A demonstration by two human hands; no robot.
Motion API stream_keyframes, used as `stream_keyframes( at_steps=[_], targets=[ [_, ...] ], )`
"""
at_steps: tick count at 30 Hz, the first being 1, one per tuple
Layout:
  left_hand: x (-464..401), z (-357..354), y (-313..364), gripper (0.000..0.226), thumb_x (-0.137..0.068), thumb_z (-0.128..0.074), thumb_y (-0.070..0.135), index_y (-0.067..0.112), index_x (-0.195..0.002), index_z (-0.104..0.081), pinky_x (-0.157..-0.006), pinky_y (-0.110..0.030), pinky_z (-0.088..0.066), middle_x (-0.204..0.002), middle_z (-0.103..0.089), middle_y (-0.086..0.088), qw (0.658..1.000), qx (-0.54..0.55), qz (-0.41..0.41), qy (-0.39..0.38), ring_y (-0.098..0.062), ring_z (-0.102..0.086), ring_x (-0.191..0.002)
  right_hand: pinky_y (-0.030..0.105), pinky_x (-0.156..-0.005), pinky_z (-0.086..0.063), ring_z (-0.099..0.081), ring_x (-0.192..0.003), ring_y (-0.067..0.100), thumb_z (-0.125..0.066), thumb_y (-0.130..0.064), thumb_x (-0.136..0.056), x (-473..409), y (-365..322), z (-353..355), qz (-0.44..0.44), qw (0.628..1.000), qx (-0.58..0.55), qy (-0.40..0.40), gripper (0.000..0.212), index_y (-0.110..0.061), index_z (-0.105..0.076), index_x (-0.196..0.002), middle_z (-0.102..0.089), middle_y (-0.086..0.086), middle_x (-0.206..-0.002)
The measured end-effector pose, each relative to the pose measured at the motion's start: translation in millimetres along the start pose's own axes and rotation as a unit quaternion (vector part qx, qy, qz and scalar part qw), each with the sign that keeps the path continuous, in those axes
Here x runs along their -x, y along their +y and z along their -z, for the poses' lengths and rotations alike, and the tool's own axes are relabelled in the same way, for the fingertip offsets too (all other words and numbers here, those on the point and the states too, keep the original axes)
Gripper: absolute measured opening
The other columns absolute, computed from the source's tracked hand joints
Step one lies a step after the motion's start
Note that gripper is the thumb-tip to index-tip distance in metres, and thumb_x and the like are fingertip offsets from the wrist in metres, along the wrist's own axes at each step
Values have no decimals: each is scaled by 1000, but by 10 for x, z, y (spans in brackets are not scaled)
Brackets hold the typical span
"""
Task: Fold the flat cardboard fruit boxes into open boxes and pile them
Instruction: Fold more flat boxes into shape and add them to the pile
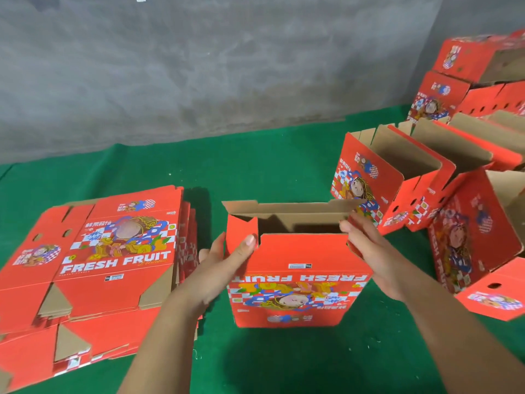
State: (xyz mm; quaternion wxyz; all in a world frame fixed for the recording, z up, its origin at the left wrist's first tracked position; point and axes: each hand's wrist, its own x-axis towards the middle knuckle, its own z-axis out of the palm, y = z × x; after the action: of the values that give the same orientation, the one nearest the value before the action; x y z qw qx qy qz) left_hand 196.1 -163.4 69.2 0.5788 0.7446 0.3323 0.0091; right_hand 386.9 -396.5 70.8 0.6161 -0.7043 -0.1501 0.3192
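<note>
"FRESH FRUIT" upside down on hand-held red box [298, 280]

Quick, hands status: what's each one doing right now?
Left hand: gripping the left end flap of the half-folded box.
Right hand: fingers curled on the same box's right top edge.

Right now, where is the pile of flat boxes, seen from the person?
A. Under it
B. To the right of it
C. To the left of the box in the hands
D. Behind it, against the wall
C: the pile of flat boxes lies on the green mat to the left of the box in the hands.
</note>
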Motion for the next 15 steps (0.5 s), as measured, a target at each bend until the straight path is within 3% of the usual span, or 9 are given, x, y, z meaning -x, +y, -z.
stream_keyframes(
  at_steps=[1, 2, 5, 7, 8, 10, 11, 13, 15],
  targets=[
    [-22, -66, -24, 48, -61, -46, 101, 93, -106, -30, -121, -46, -23, -123, -33, 25, 999, 18, -19, 39, -9, -28, -137, 28, -105, -43, -62, -113, -6, -64, -64, -83, -64, 82, -17, 3, 999, 2, 41, 50, -56, -53, -131, -64, -28, -124],
    [-42, -128, -65, 57, -64, -45, 99, 91, -117, -26, -119, -41, -19, -126, -29, 25, 995, 34, -44, 77, -6, -23, -138, 33, -110, -41, -60, -118, 0, -63, -62, -89, -124, 147, -54, 9, 997, 5, 83, 55, -44, -50, -140, -62, -19, -133],
    [-77, -268, -189, 99, -70, -52, 93, 58, -156, -16, -117, -24, -25, -157, -24, 25, 981, 116, -96, 120, 7, -29, -145, 45, -115, -37, -51, -131, 20, -54, -56, -95, -185, 306, -198, 57, 961, 21, 269, 61, -21, -49, -144, -47, 3, -146],
    [-120, -296, -239, 102, -73, -57, 89, 51, -159, -17, -97, -7, -40, -158, -34, 23, 975, 165, -96, 114, 20, -47, -126, 50, -115, -35, -43, -134, 31, -46, -62, -87, -121, 337, -406, 83, 912, -4, 402, 74, -14, -46, -144, -39, 11, -145],
    [-154, -303, -232, 100, -74, -59, 87, 51, -159, -20, -86, -8, -45, -154, -40, 22, 973, 181, -79, 123, 20, -53, -115, 54, -115, -33, -40, -137, 34, -44, -65, -85, -89, 345, -544, 88, 899, -22, 428, 82, -12, -42, -148, -37, 15, -148],
    [-230, -318, -169, 94, -76, -61, 83, 50, -157, -27, -84, -23, -47, -147, -46, 18, 967, 217, -28, 134, 10, -56, -110, 57, -119, -27, -28, -148, 36, -40, -70, -86, -68, 336, -842, 53, 911, -41, 406, 91, -18, -27, -159, -25, 18, -161],
    [-268, -309, -138, 94, -74, -61, 82, 50, -156, -29, -95, -32, -48, -149, -46, 15, 965, 223, -5, 137, 0, -55, -121, 56, -122, -22, -18, -153, 35, -39, -72, -87, -87, 330, -960, 21, 924, -30, 380, 92, -25, -17, -162, -13, 17, -166],
    [-330, -263, -150, 99, -69, -57, 86, 52, -156, -26, -118, -52, -32, -159, -41, 8, 974, 178, 29, 135, -20, -39, -146, 53, -126, -11, 0, -157, 33, -49, -73, -91, -153, 299, -1070, -6, 946, 8, 324, 93, -38, -1, -162, 10, 13, -170],
    [-346, -229, -170, 105, -67, -57, 86, 54, -158, -17, -118, -48, -31, -161, -37, 8, 979, 168, 25, 109, -21, -39, -147, 51, -127, -7, 7, -158, 29, -58, -72, -88, -206, 267, -1059, 5, 970, 17, 243, 100, -48, 9, -159, 21, 5, -170]
  ],
)
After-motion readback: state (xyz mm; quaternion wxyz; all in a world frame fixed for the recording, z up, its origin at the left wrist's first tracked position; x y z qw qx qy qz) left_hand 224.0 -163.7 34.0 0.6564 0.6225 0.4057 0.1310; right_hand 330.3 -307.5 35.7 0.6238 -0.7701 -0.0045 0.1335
